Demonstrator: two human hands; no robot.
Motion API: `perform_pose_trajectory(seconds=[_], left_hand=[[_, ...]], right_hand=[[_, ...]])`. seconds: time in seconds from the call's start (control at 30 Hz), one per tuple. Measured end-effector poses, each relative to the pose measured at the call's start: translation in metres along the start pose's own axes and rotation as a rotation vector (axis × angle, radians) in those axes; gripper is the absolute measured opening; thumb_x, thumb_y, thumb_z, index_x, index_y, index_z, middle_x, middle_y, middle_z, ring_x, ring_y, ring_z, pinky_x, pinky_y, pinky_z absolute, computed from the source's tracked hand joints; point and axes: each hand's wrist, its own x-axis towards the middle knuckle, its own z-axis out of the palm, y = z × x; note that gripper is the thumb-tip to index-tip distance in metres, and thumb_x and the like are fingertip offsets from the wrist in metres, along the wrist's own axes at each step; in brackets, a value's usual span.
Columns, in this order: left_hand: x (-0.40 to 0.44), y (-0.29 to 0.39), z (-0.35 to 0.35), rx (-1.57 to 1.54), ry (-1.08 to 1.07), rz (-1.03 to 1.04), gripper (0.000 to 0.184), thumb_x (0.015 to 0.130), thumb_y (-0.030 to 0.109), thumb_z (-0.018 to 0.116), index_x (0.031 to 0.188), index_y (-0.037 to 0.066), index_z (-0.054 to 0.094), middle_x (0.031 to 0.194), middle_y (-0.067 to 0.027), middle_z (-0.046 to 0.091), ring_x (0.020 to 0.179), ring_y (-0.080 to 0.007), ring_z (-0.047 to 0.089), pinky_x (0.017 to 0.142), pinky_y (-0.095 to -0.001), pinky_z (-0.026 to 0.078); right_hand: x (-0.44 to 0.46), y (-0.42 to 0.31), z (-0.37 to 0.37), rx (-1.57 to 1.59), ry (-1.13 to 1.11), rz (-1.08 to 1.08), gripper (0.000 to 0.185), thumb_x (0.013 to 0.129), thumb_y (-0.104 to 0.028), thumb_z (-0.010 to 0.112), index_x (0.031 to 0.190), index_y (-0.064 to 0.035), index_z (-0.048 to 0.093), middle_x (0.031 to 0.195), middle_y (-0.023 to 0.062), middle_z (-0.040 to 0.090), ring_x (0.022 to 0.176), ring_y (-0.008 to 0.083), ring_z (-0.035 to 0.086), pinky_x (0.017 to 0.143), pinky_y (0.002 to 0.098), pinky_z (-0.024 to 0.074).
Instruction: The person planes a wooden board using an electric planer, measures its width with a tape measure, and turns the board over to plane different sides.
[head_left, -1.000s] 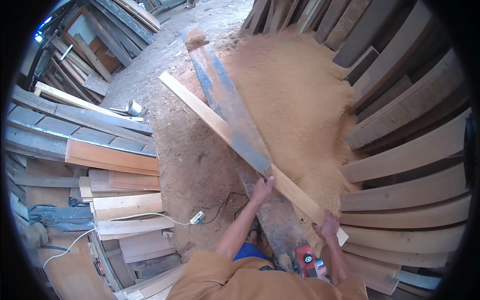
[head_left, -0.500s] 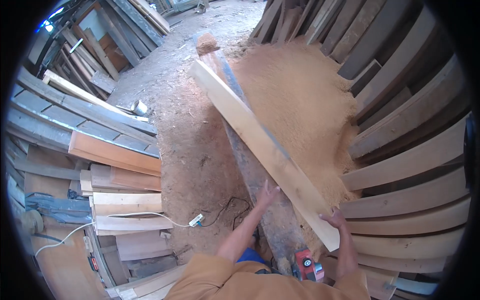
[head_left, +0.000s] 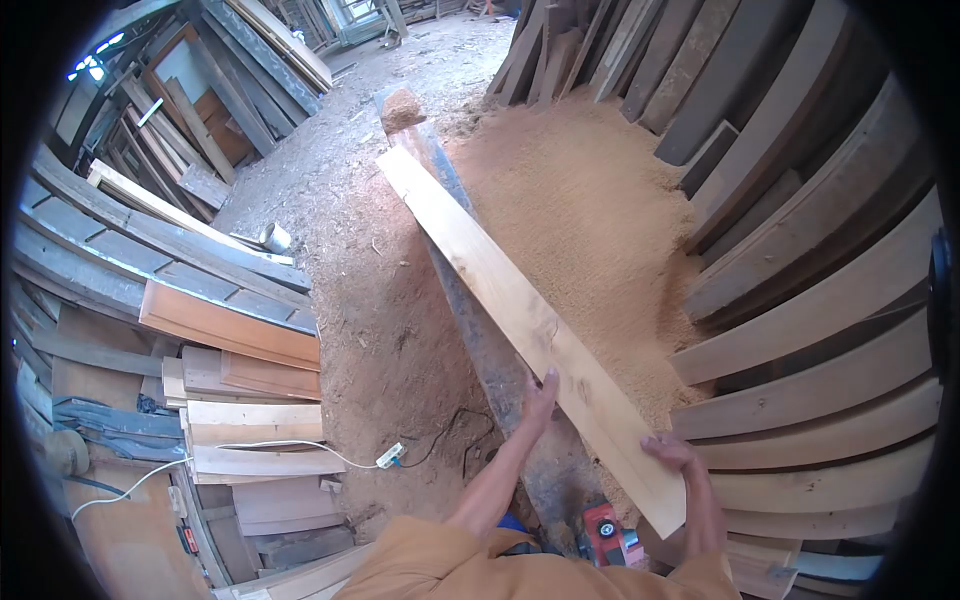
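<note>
A long pale wooden plank (head_left: 560, 345) lies diagonally above a narrow, worn bench board (head_left: 470, 300). My left hand (head_left: 541, 394) grips the plank's left edge, thumb on top and the other fingers partly hidden under it. On the opposite edge, closer to my body, my right hand (head_left: 673, 453) holds the plank with its fingers curled at the side. Dark knots show on the plank's upper face. Close to my waist a red power tool (head_left: 604, 528), which looks like an electric planer, rests on the bench board.
Sawdust (head_left: 570, 200) is heaped on the ground right of the bench. Boards (head_left: 800, 400) lean along the right side; stacked wood (head_left: 255, 415) lies at left. A white extension socket (head_left: 391, 456) with cables sits on the ground. A metal can (head_left: 275, 238) lies farther off.
The plank's near end has shifted slightly down, and its face now shows different knots. My left hand has gone from spread fingers beside the plank to gripping its edge.
</note>
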Motion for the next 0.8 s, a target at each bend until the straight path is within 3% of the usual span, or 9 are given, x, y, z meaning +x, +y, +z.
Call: perform_pose_trajectory(seconds=[0.07, 0.17, 0.2, 0.3, 0.33, 0.4, 0.53, 0.63, 0.8], left_hand=[[-0.035, 0.043, 0.002, 0.130, -0.031, 0.060, 0.086, 0.105, 0.021, 0.059, 0.167, 0.005, 0.001, 0.148, -0.0174, 0.052, 0.123, -0.0213, 0.060, 0.100, -0.0339, 0.053], [-0.060, 0.040, -0.012, 0.176, -0.043, 0.118, 0.089, 0.105, 0.019, 0.059, 0.166, 0.002, -0.002, 0.155, -0.0175, 0.046, 0.132, -0.0211, 0.053, 0.112, -0.0333, 0.044], [-0.066, 0.042, -0.014, 0.065, -0.052, 0.048, 0.091, 0.105, 0.017, 0.060, 0.166, 0.000, -0.006, 0.156, -0.0165, 0.046, 0.137, -0.0213, 0.049, 0.117, -0.0338, 0.038], [-0.075, 0.079, -0.022, 0.039, -0.100, 0.005, 0.093, 0.104, 0.017, 0.061, 0.165, 0.000, -0.008, 0.155, -0.0148, 0.046, 0.136, -0.0210, 0.049, 0.116, -0.0332, 0.038], [-0.062, 0.072, -0.035, 0.174, -0.097, 0.079, 0.093, 0.104, 0.017, 0.061, 0.167, 0.004, -0.006, 0.155, -0.0136, 0.047, 0.132, -0.0191, 0.052, 0.110, -0.0310, 0.044], [-0.045, 0.096, -0.044, 0.138, -0.085, 0.005, 0.093, 0.104, 0.019, 0.060, 0.168, 0.008, -0.006, 0.152, -0.0138, 0.050, 0.128, -0.0194, 0.056, 0.104, -0.0323, 0.050], [-0.042, 0.131, -0.059, -0.099, -0.064, -0.197, 0.088, 0.105, 0.024, 0.060, 0.169, 0.013, 0.002, 0.149, -0.0141, 0.052, 0.120, -0.0223, 0.064, 0.092, -0.0361, 0.059], [-0.108, 0.093, -0.054, -0.450, -0.188, -0.147, 0.081, 0.105, 0.029, 0.061, 0.166, 0.012, 0.012, 0.147, -0.0136, 0.052, 0.122, -0.0247, 0.064, 0.094, -0.0417, 0.059], [-0.235, -0.012, -0.054, -0.196, -0.100, -0.274, 0.066, 0.107, 0.040, 0.058, 0.157, 0.006, 0.030, 0.145, -0.0133, 0.053, 0.129, -0.0239, 0.057, 0.105, -0.0406, 0.051]], right_hand=[[-0.053, -0.034, 0.026, -0.026, 0.002, 0.037, 0.063, 0.098, -0.051, 0.065, 0.133, 0.0014, 0.067, 0.117, 0.0141, 0.074, 0.103, 0.0205, 0.068, 0.090, 0.0392, 0.0544], [-0.090, -0.043, 0.069, 0.042, 0.066, 0.054, 0.062, 0.100, -0.048, 0.063, 0.137, 0.0014, 0.063, 0.123, 0.0163, 0.071, 0.110, 0.0214, 0.066, 0.095, 0.0391, 0.0528], [-0.097, -0.039, 0.080, 0.087, 0.100, 0.063, 0.062, 0.100, -0.047, 0.063, 0.139, 0.0014, 0.062, 0.125, 0.0173, 0.070, 0.112, 0.0220, 0.066, 0.096, 0.0391, 0.0521], [-0.103, -0.050, 0.102, 0.042, 0.044, 0.090, 0.065, 0.101, -0.047, 0.061, 0.144, 0.0013, 0.058, 0.131, 0.0185, 0.068, 0.119, 0.0238, 0.064, 0.101, 0.0393, 0.0495], [-0.104, -0.066, 0.111, 0.030, 0.042, 0.104, 0.064, 0.101, -0.047, 0.060, 0.144, 0.0013, 0.058, 0.132, 0.0182, 0.068, 0.118, 0.0245, 0.064, 0.102, 0.0394, 0.0492], [-0.104, -0.115, 0.124, -0.002, 0.042, 0.125, 0.063, 0.102, -0.046, 0.058, 0.144, 0.0012, 0.058, 0.132, 0.0177, 0.068, 0.118, 0.0259, 0.065, 0.103, 0.0396, 0.0484], [-0.046, -0.123, 0.139, -0.059, 0.078, -0.051, 0.058, 0.105, -0.045, 0.053, 0.136, 0.0031, 0.064, 0.119, 0.0154, 0.073, 0.105, 0.0239, 0.069, 0.095, 0.0394, 0.0518], [-0.015, -0.154, 0.146, -0.022, 0.051, -0.130, 0.059, 0.106, -0.046, 0.052, 0.130, 0.0064, 0.066, 0.114, 0.0152, 0.075, 0.101, 0.0221, 0.070, 0.092, 0.0378, 0.0530], [0.051, -0.163, 0.183, 0.222, 0.054, -0.232, 0.055, 0.107, -0.042, 0.054, 0.130, 0.0063, 0.066, 0.116, 0.0134, 0.074, 0.102, 0.0207, 0.069, 0.094, 0.0361, 0.0533]])
